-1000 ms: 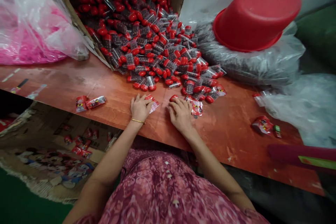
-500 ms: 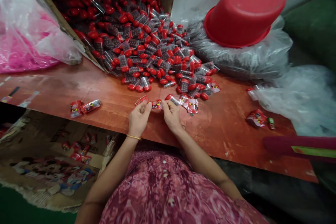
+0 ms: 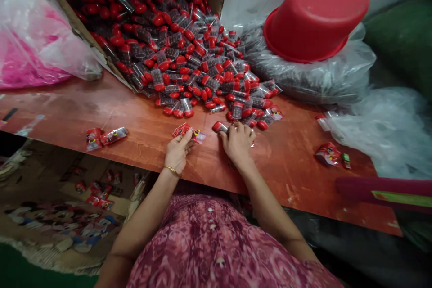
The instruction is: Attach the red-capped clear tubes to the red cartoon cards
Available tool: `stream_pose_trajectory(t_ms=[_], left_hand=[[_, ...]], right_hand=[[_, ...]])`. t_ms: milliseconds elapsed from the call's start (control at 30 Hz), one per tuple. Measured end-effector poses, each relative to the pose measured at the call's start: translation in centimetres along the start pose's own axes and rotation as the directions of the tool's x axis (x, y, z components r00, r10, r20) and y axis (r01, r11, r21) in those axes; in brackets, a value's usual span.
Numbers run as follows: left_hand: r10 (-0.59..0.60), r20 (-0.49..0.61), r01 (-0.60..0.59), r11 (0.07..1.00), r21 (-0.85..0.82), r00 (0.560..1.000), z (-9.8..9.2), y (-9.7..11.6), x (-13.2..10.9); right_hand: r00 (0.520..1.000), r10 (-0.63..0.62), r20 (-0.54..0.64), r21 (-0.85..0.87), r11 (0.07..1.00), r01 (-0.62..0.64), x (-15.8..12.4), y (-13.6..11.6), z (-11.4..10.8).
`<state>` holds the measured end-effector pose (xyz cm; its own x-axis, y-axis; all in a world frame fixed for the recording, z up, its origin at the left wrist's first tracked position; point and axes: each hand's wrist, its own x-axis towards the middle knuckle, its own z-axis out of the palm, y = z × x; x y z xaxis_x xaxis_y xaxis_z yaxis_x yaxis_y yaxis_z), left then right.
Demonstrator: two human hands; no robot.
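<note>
My left hand (image 3: 177,155) pinches a small red printed plastic wrapper (image 3: 198,136) with a clear end between thumb and fingers. Another red wrapper (image 3: 181,129) lies at those fingertips, partly overlapped by it. My right hand (image 3: 238,143) rests palm down on the table, its fingers apart and bent over small red wrappers that are mostly hidden beneath. Beside its thumb lies a clear tube with a red cap (image 3: 220,127). Just beyond both hands spreads a large heap of red-capped clear tubes (image 3: 202,76) with dark contents.
The heap spills from a tipped cardboard box (image 3: 76,27). Two wrapped pieces (image 3: 107,137) lie at left on the red table (image 3: 148,137). Below the edge, a carton (image 3: 67,216) holds several red packets. At right are a red basin (image 3: 317,18) on a filled bag and a clear plastic bag (image 3: 388,130).
My right hand has let go of the wrapper and moved right, over the wrappers beside the heap. My left hand keeps the wrapper and has barely moved.
</note>
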<state>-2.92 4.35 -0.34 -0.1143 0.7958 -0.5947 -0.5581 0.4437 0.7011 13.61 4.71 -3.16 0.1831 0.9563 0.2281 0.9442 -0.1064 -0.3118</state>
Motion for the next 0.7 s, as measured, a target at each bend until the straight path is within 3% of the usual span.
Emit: stream_pose_trajectory(t_ms=[67, 167, 267, 333, 367, 500, 700], left_hand=[[-0.008, 0.022, 0.008, 1.000, -0.003, 1.000, 0.0, 0.0, 0.0], [-0.013, 0.054, 0.013, 1.000, 0.002, 0.998, 0.0, 0.1, -0.1], [-0.018, 0.069, 0.018, 1.000, 0.005, 0.997, 0.0, 0.4, -0.3], [-0.021, 0.092, 0.021, 1.000, 0.008, 0.995, 0.0, 0.4, -0.4], [-0.022, 0.110, 0.021, 1.000, 0.012, 0.994, 0.0, 0.5, -0.5], [-0.001, 0.168, -0.007, 0.999, 0.045, 0.986, 0.0, 0.2, -0.8], [0.042, 0.195, -0.059, 0.995, 0.082, 0.980, -0.4, -0.1, -0.8]], right_hand=[[0.999, -0.027, 0.019, 0.019, 0.999, 0.026, -0.1, 0.5, 0.1], [0.998, -0.045, 0.054, 0.351, 0.936, 0.023, -1.1, 0.8, -0.2], [0.972, -0.070, 0.225, 0.768, 0.627, -0.133, -2.4, 0.8, -1.6], [0.933, -0.104, 0.343, 0.867, 0.418, -0.272, -3.0, 0.5, -2.8], [0.917, -0.114, 0.383, 0.876, 0.361, -0.321, -3.2, 0.3, -3.4], [0.902, -0.096, 0.421, 0.873, 0.311, -0.375, -3.3, -0.5, -4.7], [0.932, -0.022, 0.361, 0.877, 0.348, -0.332, -3.4, -0.8, -3.8]])
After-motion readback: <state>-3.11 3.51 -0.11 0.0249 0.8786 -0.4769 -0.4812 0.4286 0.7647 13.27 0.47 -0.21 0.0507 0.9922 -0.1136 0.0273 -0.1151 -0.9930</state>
